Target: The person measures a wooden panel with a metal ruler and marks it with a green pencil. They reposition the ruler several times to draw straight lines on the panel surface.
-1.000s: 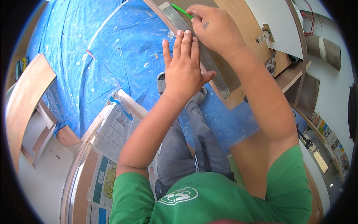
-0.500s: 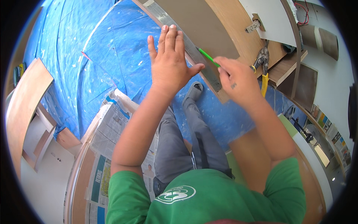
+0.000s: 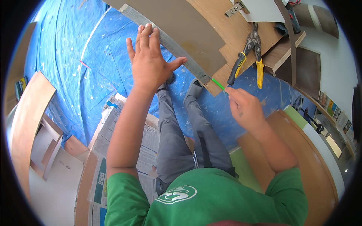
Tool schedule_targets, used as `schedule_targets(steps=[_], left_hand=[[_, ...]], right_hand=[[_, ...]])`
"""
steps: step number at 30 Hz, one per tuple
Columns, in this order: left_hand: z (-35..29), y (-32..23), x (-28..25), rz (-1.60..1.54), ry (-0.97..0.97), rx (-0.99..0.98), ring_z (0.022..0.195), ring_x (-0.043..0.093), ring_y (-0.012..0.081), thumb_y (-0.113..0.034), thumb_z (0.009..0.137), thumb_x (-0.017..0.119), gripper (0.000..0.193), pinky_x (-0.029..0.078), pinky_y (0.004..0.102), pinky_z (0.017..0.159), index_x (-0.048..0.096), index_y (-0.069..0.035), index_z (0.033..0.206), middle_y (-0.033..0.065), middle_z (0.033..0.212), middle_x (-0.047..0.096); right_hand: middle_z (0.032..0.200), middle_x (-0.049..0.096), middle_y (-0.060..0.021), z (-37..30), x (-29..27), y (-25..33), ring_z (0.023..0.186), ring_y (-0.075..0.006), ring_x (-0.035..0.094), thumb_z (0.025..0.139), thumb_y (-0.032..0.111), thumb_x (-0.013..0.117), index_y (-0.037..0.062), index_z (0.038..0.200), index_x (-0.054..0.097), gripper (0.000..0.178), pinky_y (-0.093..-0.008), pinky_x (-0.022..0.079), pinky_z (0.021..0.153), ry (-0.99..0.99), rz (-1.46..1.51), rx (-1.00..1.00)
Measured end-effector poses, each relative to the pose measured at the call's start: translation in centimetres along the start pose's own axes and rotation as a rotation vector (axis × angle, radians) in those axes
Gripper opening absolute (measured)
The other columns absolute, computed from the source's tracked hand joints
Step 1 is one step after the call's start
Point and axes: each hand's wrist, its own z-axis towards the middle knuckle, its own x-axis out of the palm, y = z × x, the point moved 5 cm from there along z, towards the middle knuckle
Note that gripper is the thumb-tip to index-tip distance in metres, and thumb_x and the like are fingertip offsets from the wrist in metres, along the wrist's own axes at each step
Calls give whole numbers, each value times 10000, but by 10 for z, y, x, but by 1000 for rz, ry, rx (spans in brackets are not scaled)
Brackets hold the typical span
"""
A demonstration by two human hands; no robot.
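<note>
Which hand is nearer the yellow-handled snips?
Right: the right hand, holding a green tool, is below the snips in the picture; the left hand is farther, to their left, on the metal strip.

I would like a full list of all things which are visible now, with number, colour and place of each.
Ruler: one, silver-grey, along the sheet's edge
Sheet: one, grey-brown, top centre
Green tool: one, green, in right hand
Snips: one, dark with yellow-black handles, upper right
Wood: one panel, light brown, beside sheet
Hinge: one, silver, top
Tarp: one, blue, floor
Newspaper: several sheets, mostly grey-white, lower left
Curved panel: one, light wood, far left
Roll: one, grey-brown with white band, upper right
Rim items: uncountable, mixed colours, right
Shoes: two, grey, centre
Trousers: one pair, grey, below shoes
Shirt: one, green, bottom
Left hand: one, bare, at ruler
Right hand: one, bare, right of centre
</note>
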Motion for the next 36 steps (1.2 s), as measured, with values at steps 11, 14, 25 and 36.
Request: schedule_targets(steps=[11, 14, 25, 36], left_hand=[[1, -3, -2, 9, -5, 25, 1515, 355, 353, -629, 676, 886, 1113, 152, 593, 1253, 447, -8, 1489, 193, 1576, 420], [-2, -3, -1, -17, -16, 24, 1517, 348, 362, -613, 679, 892, 1110, 148, 603, 1251, 438, -15, 1498, 195, 1587, 409], [-4, 27, 19, -449, -101, -488, 879, 619, 209, -485, 858, 841, 565, 511, 355, 783, 656, 23, 1021, 153, 1008, 676], [-3, 37, 41, -832, 84, -498, 645, 498, 82, -350, 989, 729, 364, 429, 276, 587, 676, -6, 886, -9, 703, 595]], right_hand=[[956, 653, -166, -28, -2, -12, 822, -400, 652, 907, -5, 618, 49, 1222, 634, 321, -446, 536, 685, -104, 152, 89], [1029, 666, -183, -32, 2, -15, 896, -388, 671, 933, 8, 616, 40, 1247, 612, 316, -425, 542, 750, -175, 273, 191], [993, 644, -155, -37, 51, 0, 870, -301, 651, 949, 51, 638, 1, 1233, 602, 291, -386, 530, 818, -140, 666, 317], [897, 562, 35, -55, 63, -23, 781, -41, 494, 1004, 46, 630, -19, 1251, 620, 256, -223, 443, 706, -79, 696, 363]])
